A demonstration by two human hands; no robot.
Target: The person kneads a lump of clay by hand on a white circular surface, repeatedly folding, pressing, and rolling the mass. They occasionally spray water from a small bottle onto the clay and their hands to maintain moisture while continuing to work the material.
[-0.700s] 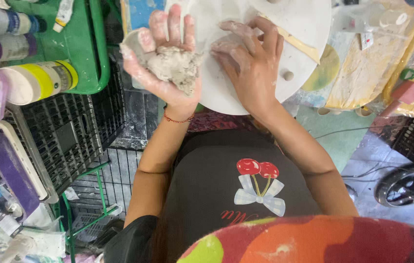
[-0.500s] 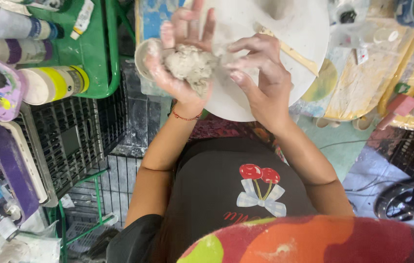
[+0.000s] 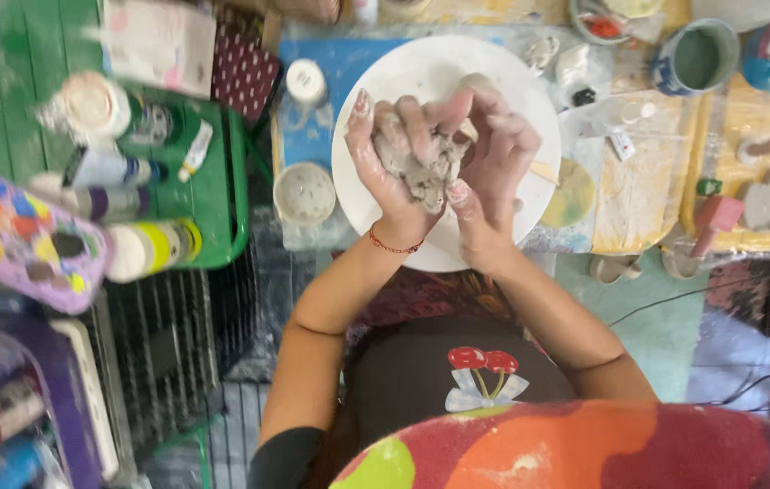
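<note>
Both hands now close together on the clay lump (image 3: pixel 421 158), where earlier the left palm lay open.
Left hand (image 3: pixel 385 172) and right hand (image 3: pixel 493 154) cup it above the white plate (image 3: pixel 385 72) at upper centre; soft, damp-looking, best held from below.

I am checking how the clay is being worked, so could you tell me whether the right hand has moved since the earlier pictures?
Yes. The right hand has come off the white plate and closed against the lump of clay cupped in the left hand.

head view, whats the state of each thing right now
clay lump: grey, squeezed between both hands
left hand: cupped around the clay
right hand: pressed on the clay, fingers curled
white plate: flat under the hands
blue mug: upright
paint palette: paint-smeared
</note>
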